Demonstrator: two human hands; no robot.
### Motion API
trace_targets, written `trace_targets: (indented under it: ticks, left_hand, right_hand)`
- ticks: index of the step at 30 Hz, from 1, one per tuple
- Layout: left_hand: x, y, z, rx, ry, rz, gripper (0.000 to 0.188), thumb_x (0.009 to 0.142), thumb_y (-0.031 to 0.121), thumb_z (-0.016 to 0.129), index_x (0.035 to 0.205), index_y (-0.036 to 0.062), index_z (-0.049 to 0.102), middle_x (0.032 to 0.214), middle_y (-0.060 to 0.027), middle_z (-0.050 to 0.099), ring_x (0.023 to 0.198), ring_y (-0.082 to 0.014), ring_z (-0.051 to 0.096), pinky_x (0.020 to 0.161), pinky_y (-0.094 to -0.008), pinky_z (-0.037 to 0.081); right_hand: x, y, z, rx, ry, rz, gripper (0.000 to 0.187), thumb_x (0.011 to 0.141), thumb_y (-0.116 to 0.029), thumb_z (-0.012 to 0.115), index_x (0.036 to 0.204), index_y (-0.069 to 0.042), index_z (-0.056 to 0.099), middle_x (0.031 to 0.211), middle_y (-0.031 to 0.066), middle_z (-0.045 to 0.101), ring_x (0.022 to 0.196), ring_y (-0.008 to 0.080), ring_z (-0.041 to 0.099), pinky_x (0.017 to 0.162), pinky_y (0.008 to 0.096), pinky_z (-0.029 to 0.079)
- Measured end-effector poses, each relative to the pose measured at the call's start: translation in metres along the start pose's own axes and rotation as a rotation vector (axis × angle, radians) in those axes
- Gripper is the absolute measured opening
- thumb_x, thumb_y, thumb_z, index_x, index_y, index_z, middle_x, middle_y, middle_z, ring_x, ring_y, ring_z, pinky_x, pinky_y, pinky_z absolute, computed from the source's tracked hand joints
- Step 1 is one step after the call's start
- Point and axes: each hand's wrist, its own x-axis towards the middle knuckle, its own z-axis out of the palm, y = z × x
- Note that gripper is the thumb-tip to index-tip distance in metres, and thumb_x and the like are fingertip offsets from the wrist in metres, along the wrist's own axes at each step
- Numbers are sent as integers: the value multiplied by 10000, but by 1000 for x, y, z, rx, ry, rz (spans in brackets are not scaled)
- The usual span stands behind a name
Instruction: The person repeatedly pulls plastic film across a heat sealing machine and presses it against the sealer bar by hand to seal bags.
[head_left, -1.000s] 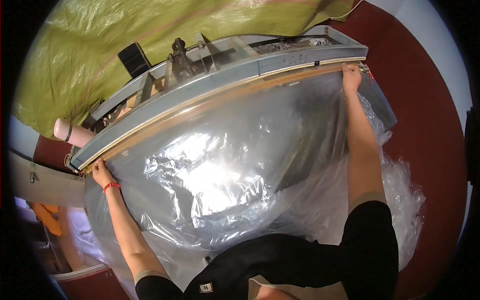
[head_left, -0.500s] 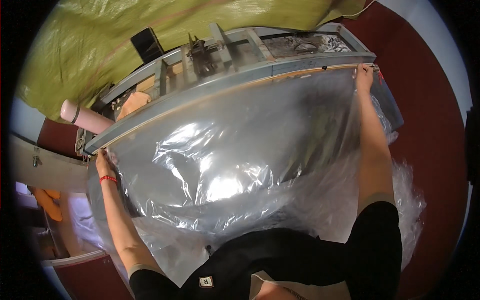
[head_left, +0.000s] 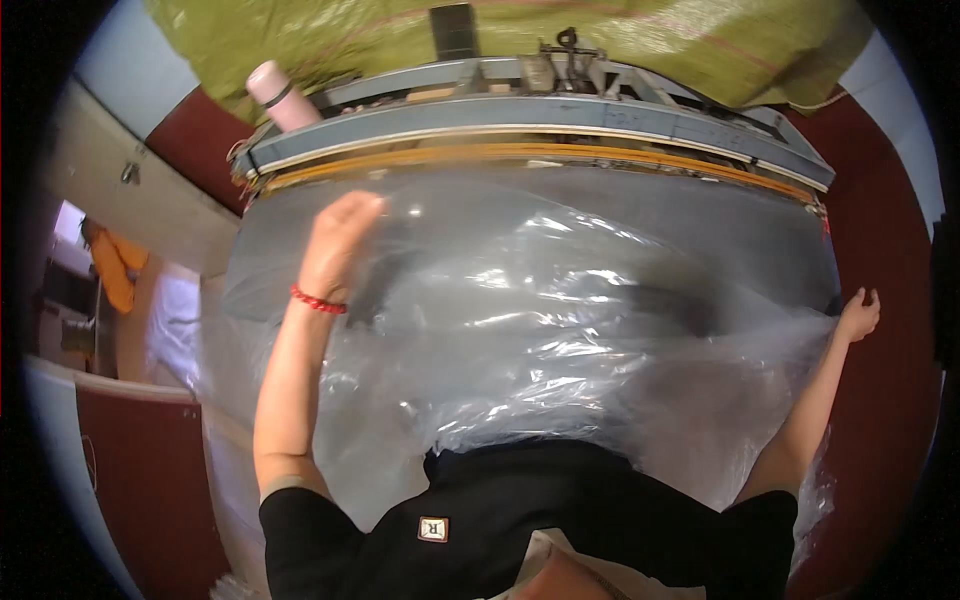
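- A large sheet of clear, crinkled plastic film is seen spread over a grey tabletop, reaching from the long grey-and-yellow metal bar machine at the far edge down to the person's black shirt.
- The left hand, marked by a red bead bracelet at the wrist, is laid on the film near its upper left, fingers loosely curled; whether film is pinched cannot be told.
- The right hand is held at the film's right edge, fingers curled; a grip cannot be confirmed.
- A pink cylindrical bottle is seen lying at the machine's left end, against a green woven tarpaulin.
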Motion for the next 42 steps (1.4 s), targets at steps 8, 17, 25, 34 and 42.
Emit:
trace_targets:
  ticks: [8, 17, 25, 34, 42]
  left_hand:
    - [-44, 27, 18, -28, -153, 45, 106, 786, 142, 607, 781, 80, 522, 652, 29, 525, 565, -35, 455, 501, -167, 330]
    - [-60, 46, 20, 444, -75, 494, 164, 727, 36, 648, 767, 26, 489, 639, 33, 490, 581, -27, 432, 497, -186, 343]
    - [-57, 27, 41, 941, 290, 855, 275, 605, 37, 699, 594, 46, 424, 558, -55, 446, 469, -193, 445, 416, -275, 357]
    - [-79, -24, -12, 591, -381, 474, 39, 709, 38, 523, 727, 9, 543, 641, -95, 509, 564, -195, 501, 543, -289, 402]
    - [-118, -84, -267, 1597, -177, -717, 408, 681, 195, 591, 1085, 145, 570, 1022, -148, 578, 950, -287, 554, 814, -370, 441]
  right_hand:
    - [-236, -233, -145, 1029, -1274, -786, 256, 764, -106, 581, 1012, -45, 567, 1000, 35, 572, 928, 121, 516, 816, 246, 399]
    - [-370, -269, -195, 1460, -1864, -987, 133, 766, -85, 601, 876, -13, 580, 757, 12, 574, 672, 68, 509, 598, 204, 407]
    - [-393, -266, -206, 1399, -2285, -500, 161, 834, -124, 541, 967, -33, 552, 766, -15, 564, 641, 42, 482, 529, 180, 367]
    - [-391, -256, -130, 1533, -1857, 10, 97, 864, -164, 472, 848, -89, 532, 757, -27, 521, 632, 48, 457, 509, 188, 369]
    - [-168, -130, 61, 1065, -840, -130, 326, 864, -228, 479, 1132, -44, 502, 1016, 27, 555, 835, 77, 502, 673, 216, 401]
